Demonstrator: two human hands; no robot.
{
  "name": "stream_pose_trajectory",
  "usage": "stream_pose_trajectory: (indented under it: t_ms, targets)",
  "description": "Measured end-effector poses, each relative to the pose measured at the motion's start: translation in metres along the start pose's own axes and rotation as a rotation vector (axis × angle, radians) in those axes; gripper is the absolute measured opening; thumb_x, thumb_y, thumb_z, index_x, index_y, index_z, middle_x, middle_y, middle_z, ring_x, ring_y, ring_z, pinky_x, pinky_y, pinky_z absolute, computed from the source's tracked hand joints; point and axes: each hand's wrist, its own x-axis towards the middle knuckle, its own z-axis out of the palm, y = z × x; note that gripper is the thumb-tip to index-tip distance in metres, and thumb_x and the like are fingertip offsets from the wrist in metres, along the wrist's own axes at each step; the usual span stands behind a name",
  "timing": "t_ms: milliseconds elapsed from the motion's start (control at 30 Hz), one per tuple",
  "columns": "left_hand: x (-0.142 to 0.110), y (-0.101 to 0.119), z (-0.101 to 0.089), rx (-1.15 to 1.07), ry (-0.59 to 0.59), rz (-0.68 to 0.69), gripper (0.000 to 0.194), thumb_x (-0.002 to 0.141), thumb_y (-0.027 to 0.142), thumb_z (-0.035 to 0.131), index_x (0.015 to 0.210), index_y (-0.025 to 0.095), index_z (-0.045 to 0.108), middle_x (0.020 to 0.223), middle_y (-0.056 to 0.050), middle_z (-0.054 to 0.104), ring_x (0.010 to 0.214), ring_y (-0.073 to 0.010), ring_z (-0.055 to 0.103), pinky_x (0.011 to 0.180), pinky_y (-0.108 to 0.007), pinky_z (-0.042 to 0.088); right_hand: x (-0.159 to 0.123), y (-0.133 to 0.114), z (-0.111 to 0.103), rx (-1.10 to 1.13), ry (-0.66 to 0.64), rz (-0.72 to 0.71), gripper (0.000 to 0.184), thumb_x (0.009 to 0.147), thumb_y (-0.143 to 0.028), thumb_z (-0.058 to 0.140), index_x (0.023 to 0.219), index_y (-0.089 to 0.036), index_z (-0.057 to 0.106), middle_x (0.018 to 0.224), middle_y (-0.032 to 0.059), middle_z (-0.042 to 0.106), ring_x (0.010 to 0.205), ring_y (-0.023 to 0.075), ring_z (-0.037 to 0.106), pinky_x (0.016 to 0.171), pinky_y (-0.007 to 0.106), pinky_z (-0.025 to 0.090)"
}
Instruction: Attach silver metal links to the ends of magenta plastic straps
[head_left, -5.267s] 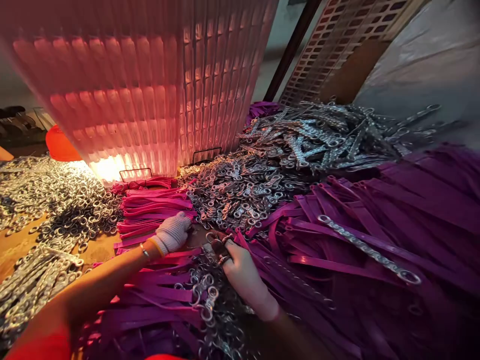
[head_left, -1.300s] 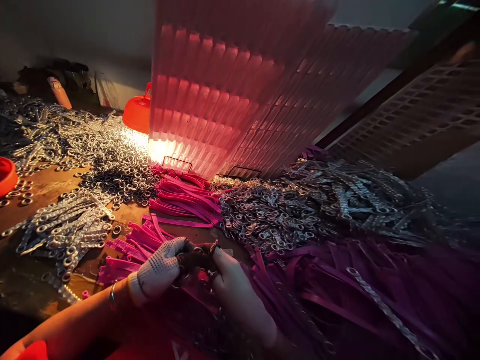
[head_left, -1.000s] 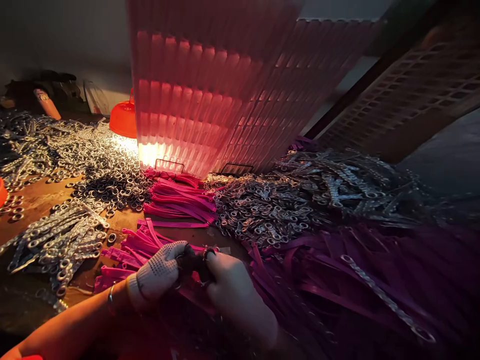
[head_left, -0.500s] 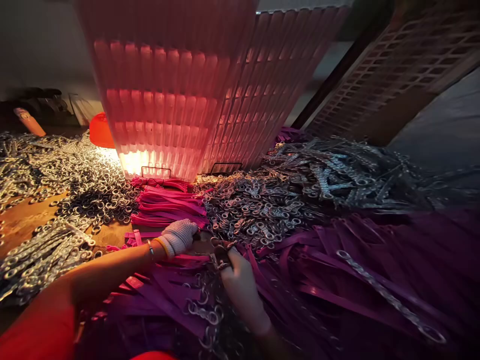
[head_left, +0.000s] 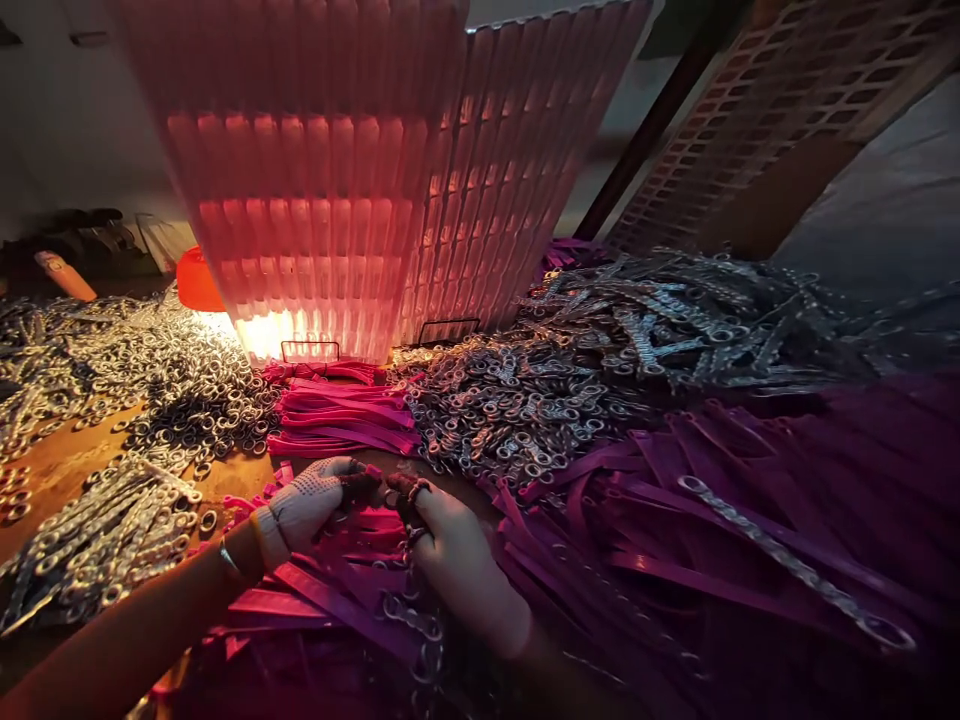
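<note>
My left hand [head_left: 307, 508] wears a white dotted glove with dark fingertips and is pinched closed on a small piece I cannot make out. My right hand [head_left: 454, 555], also gloved, faces it with fingers curled round a metal ring piece, their fingertips almost touching. Under both hands lie purple plastic straps [head_left: 330, 595] and a chain of metal eyelets [head_left: 416, 625]. A neat stack of pink straps [head_left: 341, 420] lies just beyond the left hand.
A tall ribbed translucent stack [head_left: 360, 200], lit red from behind, stands at the back. Loose metal rings [head_left: 187, 390] and eyelet strips [head_left: 90, 535] cover the wooden table at left. A big heap of eyelet strips [head_left: 600, 370] and purple straps [head_left: 750, 520] fills the right. An orange bowl [head_left: 196, 282] sits behind.
Both hands came together over the straps and drew slightly nearer to me and left. The view swung between frames; the piles stayed where they were.
</note>
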Motion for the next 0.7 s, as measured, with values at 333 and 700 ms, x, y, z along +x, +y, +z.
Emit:
stream_pose_trajectory:
  t_ms: [333, 700]
  targets:
    - [-0.055, -0.024, 0.02, 0.129, 0.079, 0.215, 0.023, 0.087, 0.034, 0.056, 0.074, 0.015, 0.062, 0.063, 0.0, 0.058, 0.055, -0.0099, 0.047, 0.051, -0.02, 0.036, -0.02, -0.039, 0.007, -0.585, -0.011, -0.245, 0.014, 0.076, -0.006, 0.052, 0.076, -0.018, 0.061, 0.079, 0.0105, 0.062, 0.068, 0.0225, 0.05, 0.06, 0.034, 0.026]
    - [-0.072, -0.028, 0.016, 0.078, 0.116, 0.297, 0.025, 0.087, 0.029, 0.055, 0.078, 0.015, 0.074, 0.069, -0.004, 0.067, 0.062, -0.0128, 0.055, 0.059, -0.021, 0.043, -0.024, -0.057, -0.003, -0.545, -0.239, -0.099, 0.026, 0.07, 0.0, 0.052, 0.087, -0.015, 0.063, 0.087, 0.0094, 0.068, 0.073, 0.0208, 0.06, 0.062, 0.03, 0.032]
